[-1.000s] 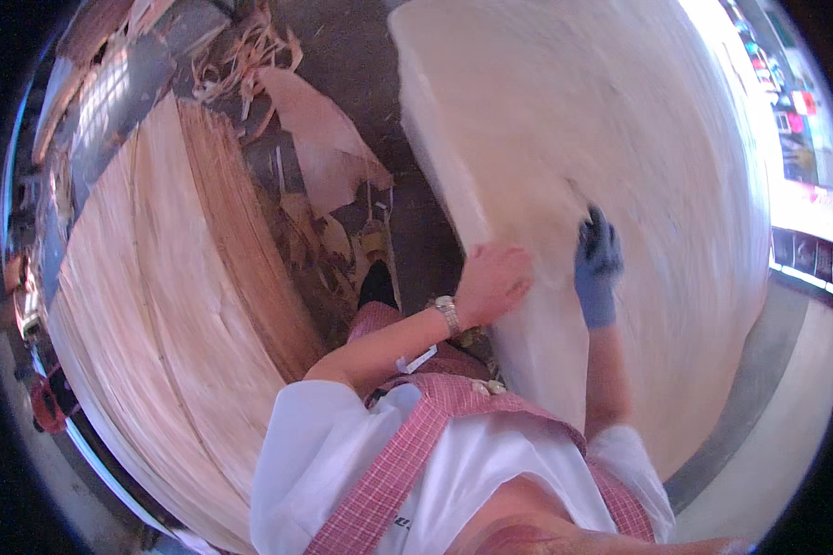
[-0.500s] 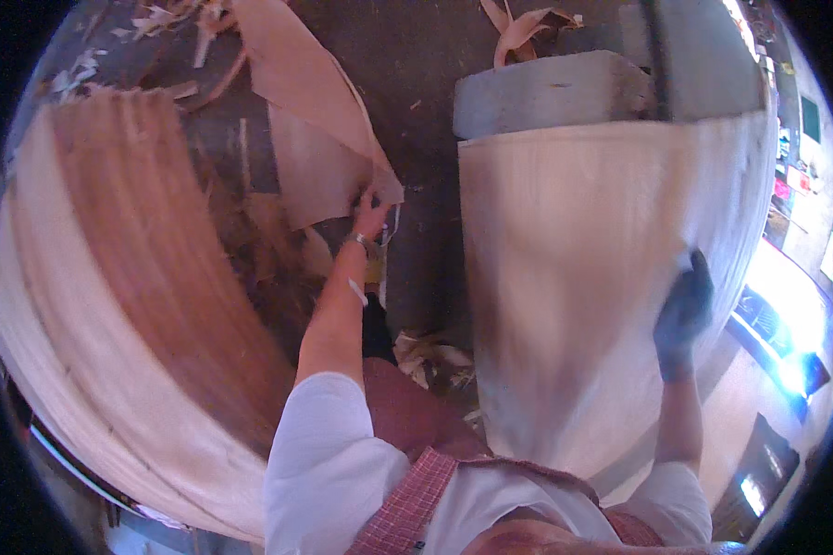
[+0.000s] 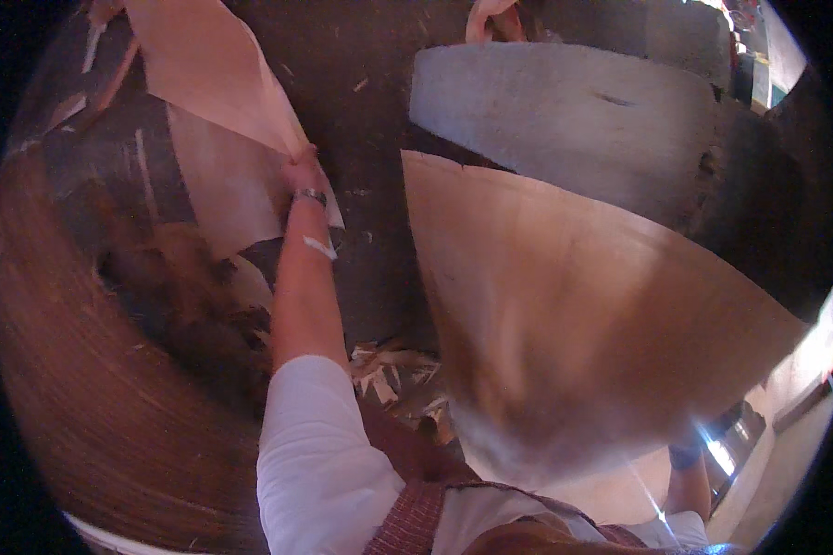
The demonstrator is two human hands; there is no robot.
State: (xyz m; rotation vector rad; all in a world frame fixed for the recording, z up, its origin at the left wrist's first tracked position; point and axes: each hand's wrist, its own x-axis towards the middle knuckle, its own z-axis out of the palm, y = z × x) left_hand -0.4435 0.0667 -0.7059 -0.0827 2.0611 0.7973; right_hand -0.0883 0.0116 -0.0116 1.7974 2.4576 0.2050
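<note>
My bare left hand [image 3: 304, 174], with a bracelet on its wrist, reaches forward and is closed on the edge of a thin, pale wood veneer sheet [image 3: 227, 185]. Another reddish veneer piece [image 3: 204, 69] overlaps that sheet at the far left. To my right, a broad tan veneer sheet [image 3: 565, 287] is raised and curved, its far edge away from the grey slab behind. Low at the right, my dark-gloved right hand [image 3: 687, 455] is at this sheet's near right edge. The sheet hides most of its fingers, but the sheet moves with the hand.
A thick grey slab or stack [image 3: 565, 97] lies beyond the raised sheet. Brown layered wood sheets [image 3: 93, 388] curve along my left. Broken veneer scraps [image 3: 389, 370] lie on the dark floor [image 3: 366, 250] near my body. Bright light comes in at the right.
My right hand has come down and back toward my body, and the broad sheet's far edge has swung away from the grey slab. My left hand keeps to the left veneer; the view has turned.
</note>
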